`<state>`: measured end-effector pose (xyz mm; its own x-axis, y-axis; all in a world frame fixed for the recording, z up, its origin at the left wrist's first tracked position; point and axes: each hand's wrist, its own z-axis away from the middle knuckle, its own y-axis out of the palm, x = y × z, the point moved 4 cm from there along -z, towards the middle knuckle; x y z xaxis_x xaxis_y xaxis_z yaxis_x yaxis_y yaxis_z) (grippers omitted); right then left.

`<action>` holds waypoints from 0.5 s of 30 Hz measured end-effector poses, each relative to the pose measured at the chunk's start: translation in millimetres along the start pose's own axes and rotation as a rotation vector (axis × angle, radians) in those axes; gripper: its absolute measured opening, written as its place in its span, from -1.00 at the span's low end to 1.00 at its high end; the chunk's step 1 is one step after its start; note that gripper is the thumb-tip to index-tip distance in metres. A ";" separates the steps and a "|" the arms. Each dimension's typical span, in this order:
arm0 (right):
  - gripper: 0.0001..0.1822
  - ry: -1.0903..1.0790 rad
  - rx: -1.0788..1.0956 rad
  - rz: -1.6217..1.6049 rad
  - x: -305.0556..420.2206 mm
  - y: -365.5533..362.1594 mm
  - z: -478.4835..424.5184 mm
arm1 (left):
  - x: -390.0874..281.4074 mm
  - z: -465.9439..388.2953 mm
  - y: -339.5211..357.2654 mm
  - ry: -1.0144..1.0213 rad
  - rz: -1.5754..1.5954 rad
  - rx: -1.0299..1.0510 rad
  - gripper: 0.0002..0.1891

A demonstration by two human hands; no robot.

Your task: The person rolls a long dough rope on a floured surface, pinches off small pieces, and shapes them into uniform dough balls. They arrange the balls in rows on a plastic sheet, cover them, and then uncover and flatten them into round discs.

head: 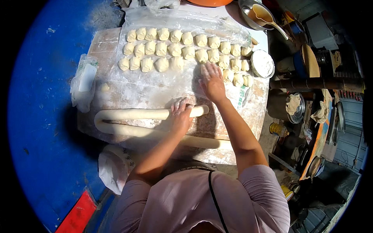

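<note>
A long rope of dough lies on the floured board, bent back on itself at the left. My left hand is around its upper strand, near the cut end. Further up, my right hand reaches to the lower edge of several rows of cut dough pieces on a plastic sheet. Its fingertips are at a dough piece, partly hidden under them; whether they grip it I cannot tell. A small scrap of dough lies at the left.
A bowl of flour stands at the board's right edge. Behind it a ladle rests in a metal bowl. A plastic bag with a white scraper-like piece lies at the left edge. Pots and an oil bottle stand at the right.
</note>
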<state>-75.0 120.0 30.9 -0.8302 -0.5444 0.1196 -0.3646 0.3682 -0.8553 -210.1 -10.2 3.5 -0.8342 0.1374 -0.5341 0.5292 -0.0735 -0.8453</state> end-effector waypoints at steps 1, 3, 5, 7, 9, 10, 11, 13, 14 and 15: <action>-0.65 0.150 0.065 -0.071 0.4 -4.5 3.2 | 6.0 0.6 1.1 -0.002 0.041 0.006 -0.51; -0.61 0.462 0.197 -0.194 2.8 -25.5 27.5 | 8.1 1.5 -0.3 -0.006 0.130 -0.005 -0.57; -0.66 1.015 0.666 -0.868 -8.2 3.6 88.1 | -2.3 -1.1 -10.6 0.000 0.225 -0.036 -0.60; -0.70 1.479 0.577 -1.563 40.7 1.4 99.3 | 1.3 0.7 -7.5 0.012 0.139 0.042 -0.52; -0.73 1.475 0.416 -1.542 60.5 8.1 107.2 | 0.3 2.8 -2.7 -0.011 -0.013 0.053 -0.46; -0.77 1.370 0.442 -1.417 57.3 20.8 113.9 | -2.9 2.2 -4.5 0.011 -0.035 -0.016 -0.49; -0.79 1.266 0.385 -1.349 55.8 29.7 122.0 | -3.4 0.8 -3.3 0.008 -0.052 0.007 -0.51; -0.82 1.051 0.285 -1.210 68.2 25.9 111.3 | -2.1 -4.1 -2.1 -0.008 -0.087 0.044 -0.55; -0.84 1.133 0.211 -1.288 74.6 17.0 107.3 | -3.9 -3.7 -4.4 -0.004 -0.091 -0.016 -0.66; -0.83 1.168 0.202 -1.338 72.9 19.8 110.6 | -4.2 -6.6 -3.4 -0.010 -0.078 0.015 -0.69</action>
<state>-96.1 4.2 -33.0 0.0866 0.4307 0.8983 -0.9962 0.0292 0.0820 -207.4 -4.1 8.8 -0.8744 0.1329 -0.4667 0.4603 -0.0776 -0.8844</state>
